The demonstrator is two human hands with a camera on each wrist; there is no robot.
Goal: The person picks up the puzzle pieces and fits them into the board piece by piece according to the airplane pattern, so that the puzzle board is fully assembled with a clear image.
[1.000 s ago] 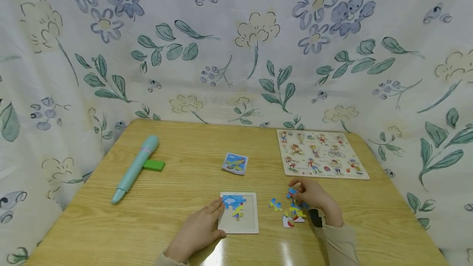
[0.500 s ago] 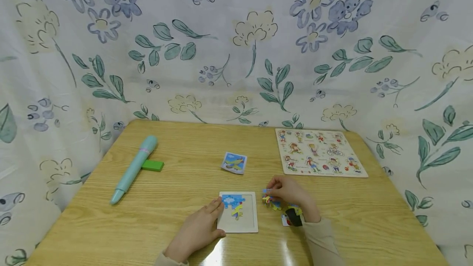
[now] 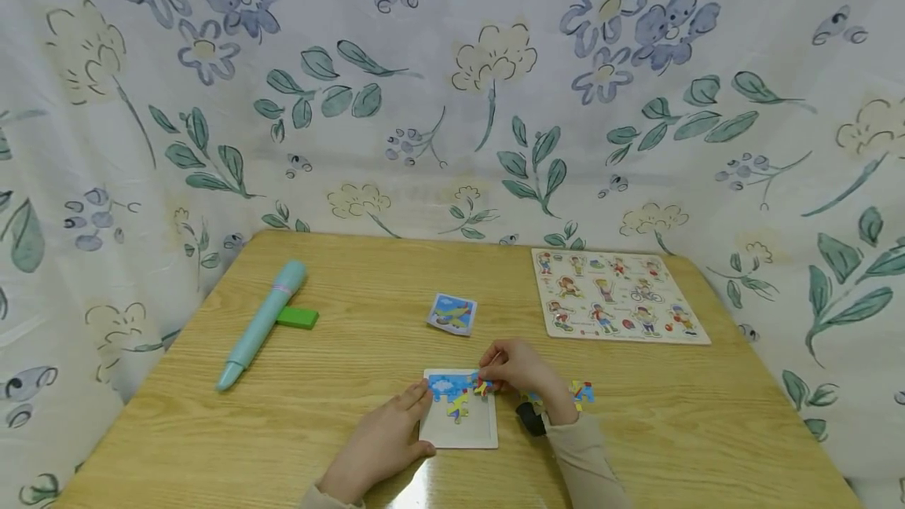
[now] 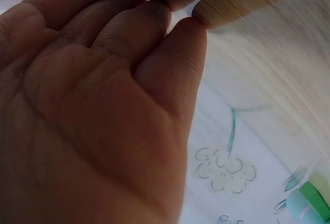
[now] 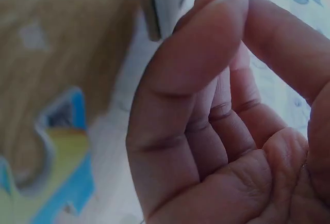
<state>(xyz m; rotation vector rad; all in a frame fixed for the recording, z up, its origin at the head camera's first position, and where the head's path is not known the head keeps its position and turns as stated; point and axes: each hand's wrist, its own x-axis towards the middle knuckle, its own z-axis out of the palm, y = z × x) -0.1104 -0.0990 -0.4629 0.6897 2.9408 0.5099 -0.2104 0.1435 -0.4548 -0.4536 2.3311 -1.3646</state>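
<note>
A square wooden puzzle tray (image 3: 472, 434) lies at the front middle of the table, with joined blue sky pieces (image 3: 445, 386) along its top left and a yellow piece (image 3: 458, 408) below them. My left hand (image 3: 385, 434) rests against the tray's left side, fingers extended. Over the tray's upper right corner, my right hand (image 3: 522, 371) pinches a blue, red and yellow jigsaw piece (image 3: 483, 386) between thumb and fingertips. Loose puzzle pieces (image 3: 583, 393) lie right of the tray, partly hidden by the right wrist. In the right wrist view the thumb and index finger (image 5: 191, 53) meet at their tips.
Behind the tray lies a small airplane picture card (image 3: 452, 314). A peg board with printed children (image 3: 622, 297) lies at the back right. At left, a teal pen-shaped stick (image 3: 261, 324) lies against a green block (image 3: 298, 317). A flowered curtain (image 3: 424, 100) hangs behind the table.
My right hand has moved left from the loose pieces to the tray, bringing a jigsaw piece over its upper right corner. My left hand stays at the tray's left side.
</note>
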